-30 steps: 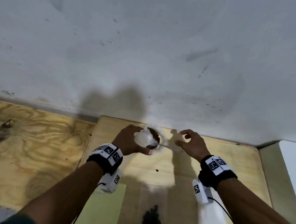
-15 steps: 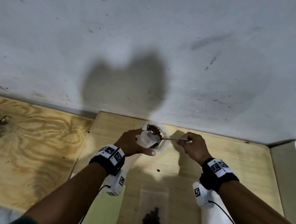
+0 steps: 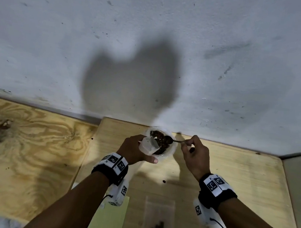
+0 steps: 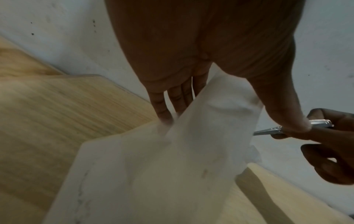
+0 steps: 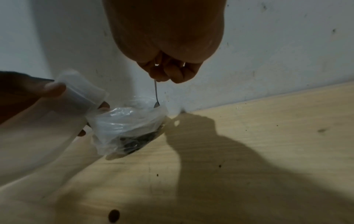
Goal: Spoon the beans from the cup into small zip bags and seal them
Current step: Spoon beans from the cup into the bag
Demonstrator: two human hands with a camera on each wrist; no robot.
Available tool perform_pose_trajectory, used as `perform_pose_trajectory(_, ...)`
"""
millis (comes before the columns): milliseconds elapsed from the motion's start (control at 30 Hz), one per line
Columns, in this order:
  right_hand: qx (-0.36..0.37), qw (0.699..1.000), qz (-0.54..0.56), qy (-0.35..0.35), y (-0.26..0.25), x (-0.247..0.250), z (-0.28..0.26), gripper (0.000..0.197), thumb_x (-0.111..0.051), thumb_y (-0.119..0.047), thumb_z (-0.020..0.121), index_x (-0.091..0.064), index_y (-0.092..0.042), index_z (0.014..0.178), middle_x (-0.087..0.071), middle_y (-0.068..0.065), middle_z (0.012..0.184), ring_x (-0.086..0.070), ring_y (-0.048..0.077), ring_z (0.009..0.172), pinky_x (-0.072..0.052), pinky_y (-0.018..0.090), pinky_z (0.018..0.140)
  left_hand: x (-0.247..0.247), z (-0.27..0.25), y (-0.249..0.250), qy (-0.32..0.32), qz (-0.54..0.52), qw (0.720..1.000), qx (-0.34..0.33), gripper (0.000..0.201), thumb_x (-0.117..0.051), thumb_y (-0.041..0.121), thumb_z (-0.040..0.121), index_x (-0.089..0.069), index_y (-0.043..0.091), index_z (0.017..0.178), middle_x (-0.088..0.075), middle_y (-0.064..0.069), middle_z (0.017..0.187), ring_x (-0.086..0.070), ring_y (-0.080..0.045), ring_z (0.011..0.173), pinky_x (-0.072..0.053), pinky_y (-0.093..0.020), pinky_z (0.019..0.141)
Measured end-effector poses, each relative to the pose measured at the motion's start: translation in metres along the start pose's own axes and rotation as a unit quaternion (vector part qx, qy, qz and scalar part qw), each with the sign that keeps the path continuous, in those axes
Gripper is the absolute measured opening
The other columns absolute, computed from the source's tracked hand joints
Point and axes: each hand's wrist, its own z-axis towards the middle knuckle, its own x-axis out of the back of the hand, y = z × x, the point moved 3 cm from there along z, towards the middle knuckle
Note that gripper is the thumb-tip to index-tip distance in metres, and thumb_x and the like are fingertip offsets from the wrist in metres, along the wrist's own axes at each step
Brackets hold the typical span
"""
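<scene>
A clear plastic cup [image 3: 168, 151] [image 5: 122, 121] of dark beans [image 3: 161, 139] stands by the wall at the far edge of the light board. My left hand [image 3: 135, 152] holds a small empty zip bag [image 3: 148, 144] [image 4: 172, 159] [image 5: 80, 94] with its mouth spread open, right at the cup's near-left rim. My right hand [image 3: 194, 153] [image 5: 168, 72] pinches the handle of a metal spoon [image 3: 175, 141] [image 4: 275, 130] [image 5: 156, 94], whose bowl dips into the beans. A filled zip bag [image 3: 158, 223] of beans lies flat near the front.
The white wall [image 3: 152, 49] rises directly behind the cup. A pale green sheet [image 3: 110, 218] lies at the front left of the board. Loose beans [image 3: 164, 181] lie on the board [image 3: 241, 177]. Plywood [image 3: 23, 147] extends to the left; a white surface [image 3: 297, 183] borders the right.
My right hand has risen and moved the spoon's bowl into the beans in the cup. My left hand has kept the open bag at the cup's rim. The head view has tilted down.
</scene>
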Motion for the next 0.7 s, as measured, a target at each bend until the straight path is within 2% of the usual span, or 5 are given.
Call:
perform_pose_trajectory(133,-0.037,0.998,0.050,0.000,0.002,0.005,0.004,0.023,-0.069,-0.011,0.088,-0.050,-0.017,0.078,-0.068,-0.010,0.076,-0.042,0.010,0.040,-0.038,0.028,0.046,-0.002,0.000,-0.003,0.001,0.024,1.000,-0.011,0.101,-0.095,0.049,0.043,-0.055,0.020,0.131,-0.060,0.005,0.128,-0.057,-0.011,0.109,-0.047,-0.024,0.091)
perform_pose_trajectory(267,-0.071,0.993,0.096,-0.008,0.008,0.000,0.008,0.024,-0.071,-0.006,0.088,-0.051,-0.015,0.077,-0.066,0.001,0.078,-0.059,0.006,0.067,-0.041,0.013,0.054,-0.006,-0.001,0.000,-0.007,0.048,0.998,-0.030,0.105,-0.094,0.048,0.044,-0.050,0.020,0.135,-0.056,0.003,0.133,-0.054,-0.014,0.118,-0.044,-0.024,0.095)
perform_pose_trajectory(367,-0.117,0.987,0.104,-0.023,0.017,-0.010,0.007,0.021,-0.072,-0.009,0.086,-0.053,-0.010,0.078,-0.067,0.007,0.080,-0.062,0.008,0.073,-0.044,0.014,0.059,-0.011,0.000,0.002,-0.006,0.058,0.997,-0.048,0.107,-0.094,0.050,0.042,-0.049,0.022,0.135,-0.055,0.005,0.134,-0.053,-0.011,0.117,-0.039,-0.019,0.091)
perform_pose_trajectory(467,-0.189,0.970,0.148,-0.030,0.028,-0.020,0.002,0.021,-0.073,-0.013,0.084,-0.054,-0.010,0.076,-0.065,0.006,0.074,-0.055,0.018,0.061,-0.043,0.029,0.057,-0.014,0.002,0.003,-0.006,0.062,0.996,-0.057,0.108,-0.093,0.052,0.042,-0.048,0.023,0.136,-0.054,0.007,0.134,-0.051,-0.010,0.118,-0.037,-0.018,0.091)
perform_pose_trajectory(700,-0.324,0.917,0.230,-0.030,0.027,-0.019,-0.002,0.016,-0.064,-0.005,0.090,-0.057,-0.012,0.077,-0.045,0.004,0.054,-0.034,0.015,0.042,-0.026,0.023,0.041,-0.012,0.004,0.005,-0.012,0.069,0.995,-0.076,0.105,-0.093,0.049,0.046,-0.048,0.022,0.136,-0.054,0.006,0.135,-0.050,-0.009,0.117,-0.035,-0.018,0.092)
